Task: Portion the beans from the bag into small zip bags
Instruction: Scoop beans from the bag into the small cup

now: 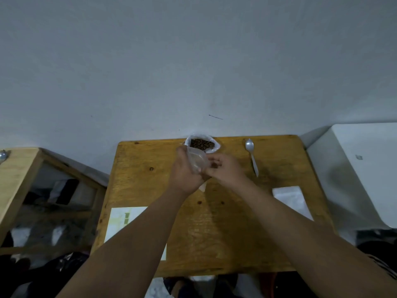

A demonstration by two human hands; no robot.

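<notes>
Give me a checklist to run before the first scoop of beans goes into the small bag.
1. Small zip bag held over the table: ok, the left hand grips it and the right hand pinches its edge.
2. Small bag's mouth open: cannot tell, the clear plastic is blurred.
3. Bean bag open and upright: ok, beans show in its mouth at the table's far edge.
4. Spoon within reach: ok, it lies on the table to the right of the bean bag.
5. A hand free for the spoon: not ok, both are on the small bag.
6. Spare bags ready: ok, a flat pile lies on the right.
</notes>
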